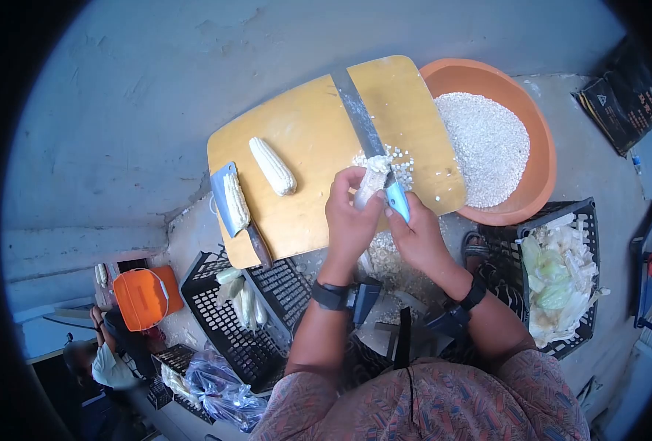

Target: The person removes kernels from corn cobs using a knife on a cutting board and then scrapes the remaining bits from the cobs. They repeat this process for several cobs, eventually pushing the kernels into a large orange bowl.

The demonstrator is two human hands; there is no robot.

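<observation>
Above the yellow board (311, 125), my left hand (352, 213) is closed round a pale corn cob (371, 185), held upright. My right hand (417, 234) grips a small knife with a light blue handle (397, 201), its blade against the cob. Loose white kernels (402, 165) lie on the board beside the cob. A whole white ear of corn (273, 167) rests on the board further left. At the board's left edge lies a cleaver (257, 245) with a wooden handle, another ear of corn (235, 202) on its blade.
An orange basin (541, 147) holds many white kernels at the right. Black crates with husked corn (194, 283) and husks (590, 287) stand below on both sides. An orange bucket (144, 298) is at the left. Another person (113, 367) sits at the lower left near plastic bags (223, 393).
</observation>
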